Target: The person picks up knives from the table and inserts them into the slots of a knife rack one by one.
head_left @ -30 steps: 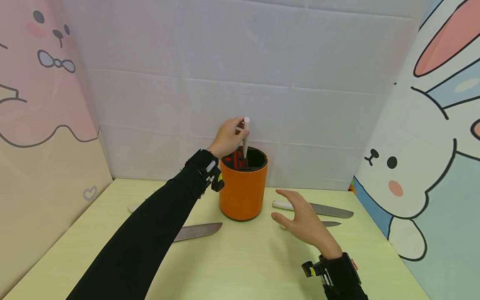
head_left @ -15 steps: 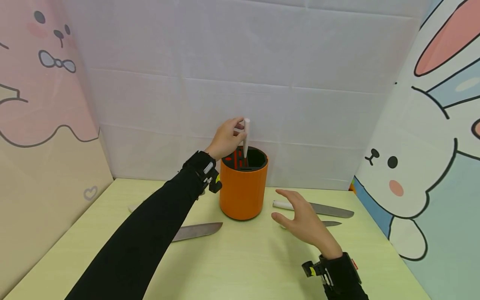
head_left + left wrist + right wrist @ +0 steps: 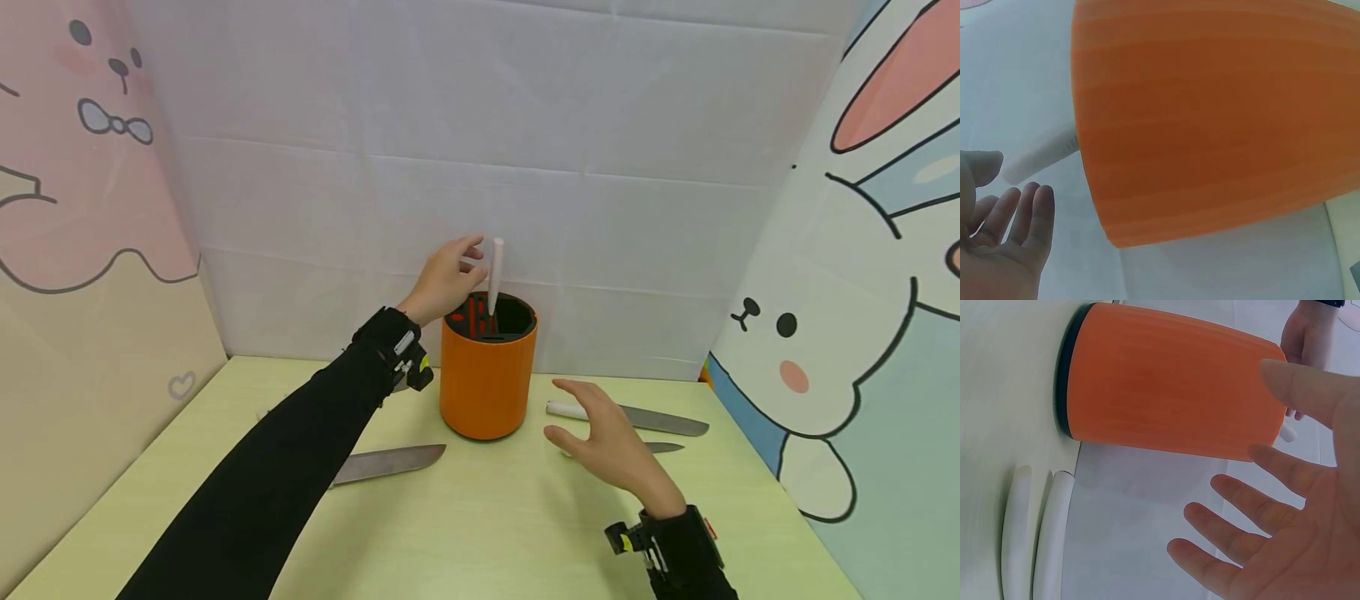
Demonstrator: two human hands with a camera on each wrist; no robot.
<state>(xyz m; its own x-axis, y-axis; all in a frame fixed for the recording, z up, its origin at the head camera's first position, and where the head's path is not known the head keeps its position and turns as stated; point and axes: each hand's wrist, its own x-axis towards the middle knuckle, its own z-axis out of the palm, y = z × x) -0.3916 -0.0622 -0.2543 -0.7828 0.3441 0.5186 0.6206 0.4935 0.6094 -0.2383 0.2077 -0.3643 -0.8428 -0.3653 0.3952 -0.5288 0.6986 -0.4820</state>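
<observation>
A knife with a white handle (image 3: pixel 496 275) stands upright in the orange knife block (image 3: pixel 487 387), its blade hidden inside. Just left of that handle is my left hand (image 3: pixel 447 279), fingers parted from it and holding nothing. In the left wrist view the thumb and fingers of the left hand (image 3: pixel 1007 228) spread apart beside the white handle (image 3: pixel 1044 153). My right hand (image 3: pixel 611 442) hovers over the table's right side, thumb and fingers spread, nearest to a large knife (image 3: pixel 663 421) and a smaller knife (image 3: pixel 662 447) that it partly covers.
Left of the block lies a broad-bladed knife (image 3: pixel 390 463), its handle hidden by the left sleeve. Another white handle (image 3: pixel 262 413) peeks out behind that forearm. A white cloth backdrop (image 3: pixel 480 167) rises close behind the block, with cartoon-printed panels (image 3: pixel 847 367) at both sides.
My left hand has let go of the white knife handle and drawn back slightly left, its fingers loosening. The knife stays standing in the block. My right hand holds its place.
</observation>
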